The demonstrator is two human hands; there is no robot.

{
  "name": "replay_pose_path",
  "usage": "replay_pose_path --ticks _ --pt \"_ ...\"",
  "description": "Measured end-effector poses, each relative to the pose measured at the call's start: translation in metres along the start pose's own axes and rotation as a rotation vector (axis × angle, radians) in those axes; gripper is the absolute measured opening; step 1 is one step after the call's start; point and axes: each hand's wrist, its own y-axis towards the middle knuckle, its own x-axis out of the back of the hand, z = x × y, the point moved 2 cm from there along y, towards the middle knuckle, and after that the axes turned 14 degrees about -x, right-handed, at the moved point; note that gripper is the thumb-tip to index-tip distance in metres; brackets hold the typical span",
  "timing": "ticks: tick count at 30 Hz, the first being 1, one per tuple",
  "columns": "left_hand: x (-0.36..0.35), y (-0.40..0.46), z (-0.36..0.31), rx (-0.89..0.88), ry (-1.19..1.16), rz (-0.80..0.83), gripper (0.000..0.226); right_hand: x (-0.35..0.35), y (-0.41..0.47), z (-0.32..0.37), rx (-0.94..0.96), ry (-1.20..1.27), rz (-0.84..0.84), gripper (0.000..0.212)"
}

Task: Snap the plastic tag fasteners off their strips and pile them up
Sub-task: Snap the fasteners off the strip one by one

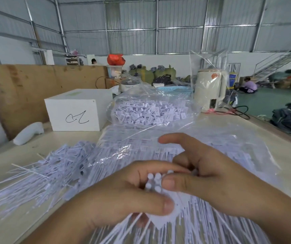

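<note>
Plastic fasteners (154,182) sat bunched on their strip between both hands, stems trailing toward me. My left hand (123,196) pinched the strip; my right hand (202,169) gripped the heads above the worktop (18,217).

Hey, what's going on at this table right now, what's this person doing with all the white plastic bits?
A person is working through white plastic tag fasteners. Both hands hold one strip of fasteners close in front: the left hand grips it from below with the thumb on top, and the right hand pinches its upper end. A loose pile of fasteners lies on the table to the left, and clear plastic bags holding more sit behind the hands.
</note>
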Motion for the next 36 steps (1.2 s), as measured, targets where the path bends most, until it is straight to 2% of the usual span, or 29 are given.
replay_pose_path --ticks 4,9,11,14,15,17,20,22,25,27,29,31,33,34,36 --pt "0.004 0.001 0.005 0.002 0.036 -0.091 0.028 -0.001 0.002 0.001 -0.011 -0.061 0.027 0.033" --pt "0.010 -0.004 0.007 0.032 -0.183 -0.295 0.018 0.011 0.002 -0.003 -0.066 -0.072 -0.043 0.053" --pt "0.008 -0.003 0.010 0.032 -0.292 -0.290 0.021 0.013 0.003 -0.005 -0.067 -0.056 -0.075 0.052" --pt "0.008 -0.001 0.009 0.017 -0.509 -0.140 0.027 0.014 0.004 -0.006 -0.076 -0.016 -0.068 0.041" --pt "0.008 0.000 0.008 0.016 -0.545 -0.111 0.026 0.015 0.003 -0.006 -0.086 -0.007 -0.056 0.038" --pt "0.009 0.001 0.010 0.044 -0.500 -0.163 0.019 0.015 0.003 -0.004 -0.096 -0.013 -0.056 0.036" --pt "0.003 0.004 0.011 0.029 -0.310 -0.311 0.006 0.010 0.004 -0.002 -0.110 -0.111 -0.192 0.037" --pt "-0.002 0.007 0.011 -0.014 -0.218 -0.424 0.006 0.006 0.007 -0.001 -0.125 -0.135 -0.335 0.037" --pt "0.002 0.008 0.011 -0.063 -0.152 -0.656 0.010 0.017 0.006 -0.003 -0.132 0.048 -0.638 0.052" --pt "0.009 0.005 0.011 -0.061 -0.111 -0.716 0.013 0.032 0.000 -0.001 -0.086 0.138 -0.726 0.063" --pt "0.012 0.003 0.008 -0.060 -0.111 -0.668 0.005 0.032 -0.004 0.004 -0.057 0.156 -0.580 0.055" --pt "0.008 0.002 0.004 -0.053 -0.092 -0.524 0.007 0.018 -0.002 0.004 -0.056 0.156 -0.289 0.042" --pt "0.000 0.002 0.002 -0.060 -0.055 -0.333 0.011 0.003 0.002 -0.001 -0.060 0.085 -0.098 0.053" --pt "-0.003 0.002 0.002 -0.078 -0.040 -0.269 0.013 0.000 0.003 -0.004 -0.054 0.049 -0.081 0.058" --pt "-0.003 0.002 0.001 -0.096 -0.028 -0.240 0.024 -0.002 0.005 -0.007 -0.040 0.027 -0.100 0.061"
